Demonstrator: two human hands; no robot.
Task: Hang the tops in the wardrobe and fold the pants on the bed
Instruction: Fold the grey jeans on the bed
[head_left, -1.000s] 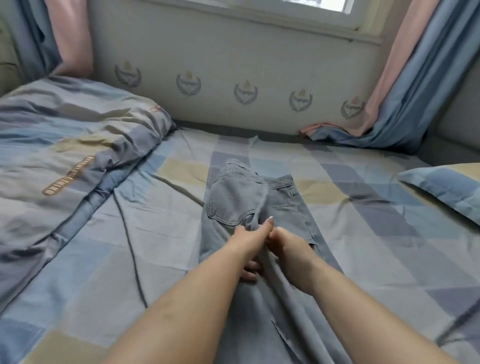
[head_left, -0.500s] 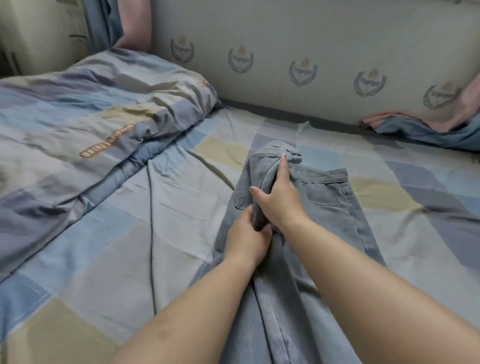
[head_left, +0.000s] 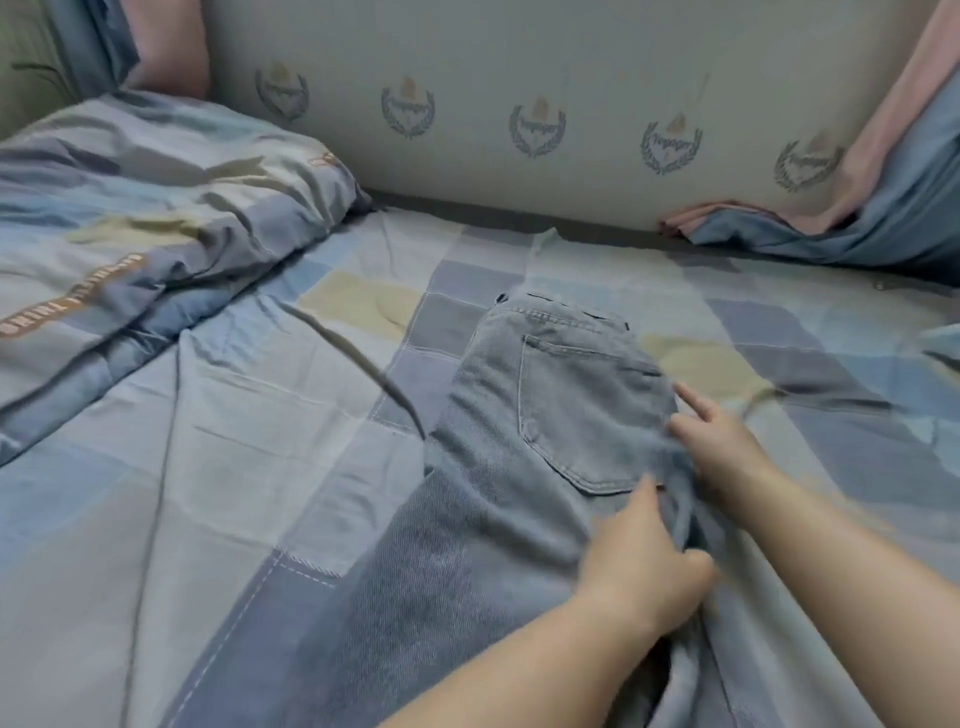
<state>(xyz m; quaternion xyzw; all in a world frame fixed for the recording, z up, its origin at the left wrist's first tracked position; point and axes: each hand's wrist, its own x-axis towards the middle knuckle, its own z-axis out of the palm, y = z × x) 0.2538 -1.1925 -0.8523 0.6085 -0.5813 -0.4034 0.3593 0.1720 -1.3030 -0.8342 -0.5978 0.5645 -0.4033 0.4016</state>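
With light-blue denim jeans (head_left: 545, 415) halved lengthwise on the checked bed (head_left: 260, 441), my left hand (head_left: 644, 566) pinches the seam, right hand (head_left: 717, 441) fingers straight, pressing; cross-fold next.

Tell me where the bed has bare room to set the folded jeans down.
Widest free patch: the sheet between the bunched duvet and the jeans. A narrower strip runs beyond the waistband, below the headboard. Crowded: the jeans' right edge, where the left hand and right hand work.
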